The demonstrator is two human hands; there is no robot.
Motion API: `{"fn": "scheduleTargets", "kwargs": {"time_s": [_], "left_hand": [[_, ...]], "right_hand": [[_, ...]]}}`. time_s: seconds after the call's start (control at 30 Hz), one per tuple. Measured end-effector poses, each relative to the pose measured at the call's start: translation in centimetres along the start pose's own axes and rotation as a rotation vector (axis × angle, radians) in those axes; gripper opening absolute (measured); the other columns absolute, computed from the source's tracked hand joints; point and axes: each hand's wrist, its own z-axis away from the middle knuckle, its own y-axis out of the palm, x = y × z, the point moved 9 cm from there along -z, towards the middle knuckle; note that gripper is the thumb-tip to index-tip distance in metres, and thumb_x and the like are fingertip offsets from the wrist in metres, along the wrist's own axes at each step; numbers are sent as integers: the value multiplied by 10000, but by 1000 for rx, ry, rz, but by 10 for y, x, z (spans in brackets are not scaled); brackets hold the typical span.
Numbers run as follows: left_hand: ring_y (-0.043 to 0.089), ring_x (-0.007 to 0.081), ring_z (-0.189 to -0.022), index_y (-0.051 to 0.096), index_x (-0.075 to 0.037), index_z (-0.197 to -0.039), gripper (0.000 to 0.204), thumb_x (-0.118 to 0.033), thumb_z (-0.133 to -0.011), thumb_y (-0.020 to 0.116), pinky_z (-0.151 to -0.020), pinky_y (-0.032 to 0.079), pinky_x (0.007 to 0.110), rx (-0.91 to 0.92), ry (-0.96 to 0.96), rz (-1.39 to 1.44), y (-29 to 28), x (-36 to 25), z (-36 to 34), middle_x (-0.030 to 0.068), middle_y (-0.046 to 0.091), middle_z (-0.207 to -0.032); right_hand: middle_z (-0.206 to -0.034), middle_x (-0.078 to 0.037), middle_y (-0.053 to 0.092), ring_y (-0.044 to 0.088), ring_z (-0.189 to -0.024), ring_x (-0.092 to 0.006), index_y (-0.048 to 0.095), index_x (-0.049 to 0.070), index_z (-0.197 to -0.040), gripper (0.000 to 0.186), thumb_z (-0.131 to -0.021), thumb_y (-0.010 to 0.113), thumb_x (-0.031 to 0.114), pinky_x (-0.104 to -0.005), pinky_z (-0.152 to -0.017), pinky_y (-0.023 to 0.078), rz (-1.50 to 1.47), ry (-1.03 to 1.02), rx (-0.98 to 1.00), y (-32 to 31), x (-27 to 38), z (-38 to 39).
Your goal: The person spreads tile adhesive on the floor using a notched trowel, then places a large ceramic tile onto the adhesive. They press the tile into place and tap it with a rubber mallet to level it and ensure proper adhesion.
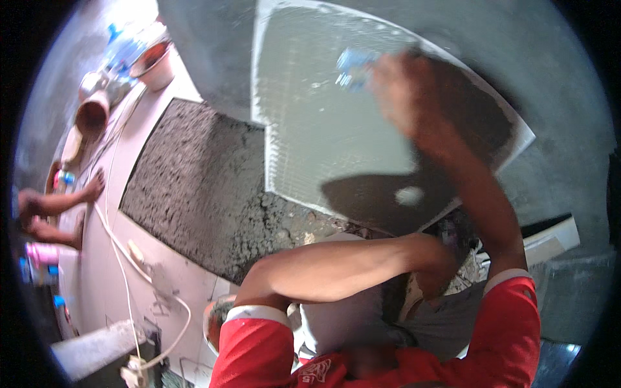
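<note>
My right hand (404, 90), smeared by motion, is closed round a clear bluish plastic piece (356, 68) whose kind is too blurred to tell. It is over the upper part of a large tile (294, 129), which has white edges and a coat of wet grey slurry. My right arm casts a dark shadow across the tile. My left forearm crosses in front of me, and my left hand (440, 262) is in shadow by the tile's lower edge, its fingers unclear. Left of the tile lies a bed of rough, damp grey mortar (194, 174).
White floor tiles (174, 258) border the mortar, with a white cable (119, 242) across them. A bucket (155, 68) and a tipped brown pot (92, 116) stand at the far left. Another person's bare foot (95, 185) is at the left. A tile offcut (550, 246) lies at right.
</note>
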Motion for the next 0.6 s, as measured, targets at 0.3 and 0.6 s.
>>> {"fn": "scheduleTargets", "kwargs": {"time_s": [0.3, 0.6], "left_hand": [[728, 395, -1037, 781, 13, -1108, 482, -436, -959, 695, -904, 563, 483, -104, 100, 213, -11, 2, 24, 243, 760, -1078], [732, 403, -980, 779, 10, -998, 488, -467, -895, 759, -826, 567, 481, -38, -148, 167, -8, 26, 21, 256, 749, -977]], "right_hand": [[-1052, -71, 624, 568, -982, -269, 722, 82, -1173, 346, -861, 766, 226, -451, -849, 430, 358, -116, -23, -32, -6, 137], [-1130, -42, 655, 587, -1049, -276, 716, 137, -1232, 378, -872, 778, 235, -443, -852, 441, 579, -76, -372, -148, -88, 144]]}}
